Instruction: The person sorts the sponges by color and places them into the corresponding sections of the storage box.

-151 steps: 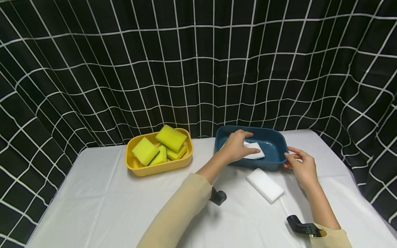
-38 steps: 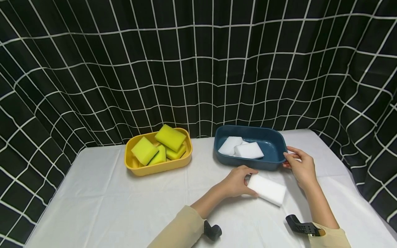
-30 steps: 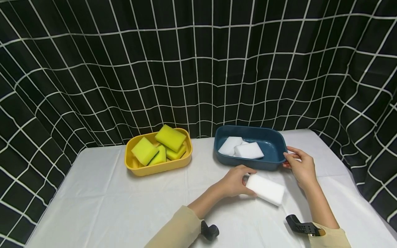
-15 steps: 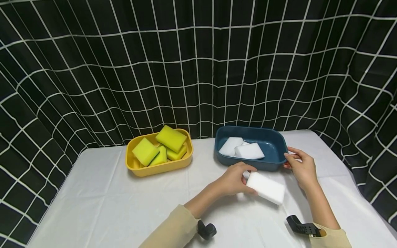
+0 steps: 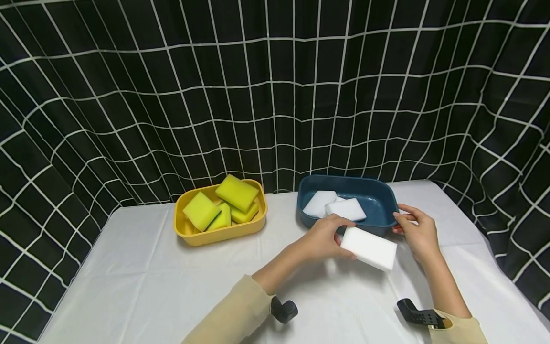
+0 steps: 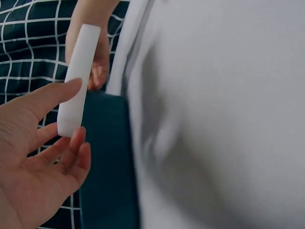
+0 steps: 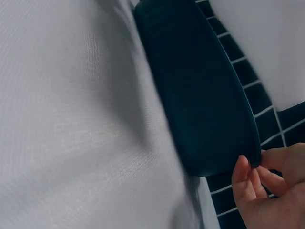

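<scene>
A white sponge [image 5: 369,248] is held up in front of the blue bin, its left end pinched between thumb and fingers of my left hand [image 5: 325,239]. In the left wrist view the same white sponge [image 6: 80,78] shows edge-on, gripped by the left hand [image 6: 43,152]. The blue bin [image 5: 382,196] holds a few white sponges [image 5: 345,209] toward its left side. At the bin's right end my right hand [image 5: 418,231] pinches the rim. The right wrist view shows the right hand [image 7: 269,186] with thumb and fingers on that rim of the blue bin [image 7: 205,95].
To the left stands a yellow bin [image 5: 223,235] with several yellow sponges [image 5: 237,192] in it. A white cloth [image 5: 172,286] covers the table. Behind it hangs a black curtain [image 5: 275,105] with a white grid. Each wrist carries a black camera mount [image 5: 283,309].
The left hand let go of a sponge in the blue bin, took hold of the one on the table and raised it toward the bin. The right hand stays at the rim.
</scene>
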### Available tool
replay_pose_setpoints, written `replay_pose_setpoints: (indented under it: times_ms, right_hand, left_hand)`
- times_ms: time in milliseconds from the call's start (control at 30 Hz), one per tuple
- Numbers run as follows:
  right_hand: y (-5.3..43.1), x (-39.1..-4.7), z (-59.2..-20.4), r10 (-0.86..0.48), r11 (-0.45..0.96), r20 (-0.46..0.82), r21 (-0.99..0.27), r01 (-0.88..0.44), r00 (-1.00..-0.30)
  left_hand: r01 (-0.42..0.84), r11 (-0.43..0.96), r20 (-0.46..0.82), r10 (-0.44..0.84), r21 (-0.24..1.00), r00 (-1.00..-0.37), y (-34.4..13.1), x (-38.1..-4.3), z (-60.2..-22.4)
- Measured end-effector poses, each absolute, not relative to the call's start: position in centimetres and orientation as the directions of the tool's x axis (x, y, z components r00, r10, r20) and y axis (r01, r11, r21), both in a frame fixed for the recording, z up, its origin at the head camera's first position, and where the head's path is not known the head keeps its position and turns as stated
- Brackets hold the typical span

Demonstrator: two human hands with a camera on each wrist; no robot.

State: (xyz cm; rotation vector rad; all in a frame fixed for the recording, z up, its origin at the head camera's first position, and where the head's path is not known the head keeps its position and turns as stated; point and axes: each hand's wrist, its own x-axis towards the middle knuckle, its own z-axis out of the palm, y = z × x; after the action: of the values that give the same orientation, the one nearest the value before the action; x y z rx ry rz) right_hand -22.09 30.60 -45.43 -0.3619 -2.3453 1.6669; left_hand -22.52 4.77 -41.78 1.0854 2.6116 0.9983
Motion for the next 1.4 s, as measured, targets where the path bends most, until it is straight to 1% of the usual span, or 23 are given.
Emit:
replay_pose_setpoints:
  times_ms: [233, 367, 667, 900, 1000, 1233, 1400]
  right_hand:
    - [30.7, -22.1, -45.5, 0.339, 0.336, 0.037, -0.938, 0.084, -0.94]
    - [30.7, -22.1, -45.5, 0.34, 0.343, 0.04, -0.936, 0.084, -0.94]
    - [30.6, -22.0, -45.3, 0.318, 0.303, 0.069, -0.953, 0.032, -0.945]
    - [30.6, -22.1, -45.3, 0.327, 0.296, 0.061, -0.954, 0.041, -0.943]
    - [30.6, -22.0, -45.3, 0.324, 0.291, 0.055, -0.956, 0.044, -0.944]
    - [30.7, -22.0, -45.3, 0.32, 0.282, 0.049, -0.958, 0.046, -0.946]
    - [30.7, -22.1, -45.3, 0.313, 0.273, 0.057, -0.962, 0.032, -0.948]
  left_hand:
    - [0.569, 0.525, 0.116, 0.663, 0.633, -0.74, 4.8, -23.0, -40.6]
    - [0.548, 0.528, 0.113, 0.645, 0.649, -0.756, 4.9, -23.6, -40.3]
    - [0.494, 0.538, 0.115, 0.589, 0.683, -0.8, 4.8, -24.7, -39.5]
    - [0.485, 0.558, 0.131, 0.556, 0.673, -0.821, 4.8, -25.7, -39.2]
    - [0.461, 0.569, 0.121, 0.534, 0.681, -0.837, 4.8, -26.2, -39.3]
    - [0.349, 0.564, 0.08, 0.446, 0.749, -0.892, 4.7, -27.1, -39.3]
    - [0.306, 0.571, 0.073, 0.394, 0.761, -0.916, 4.5, -27.7, -39.6]
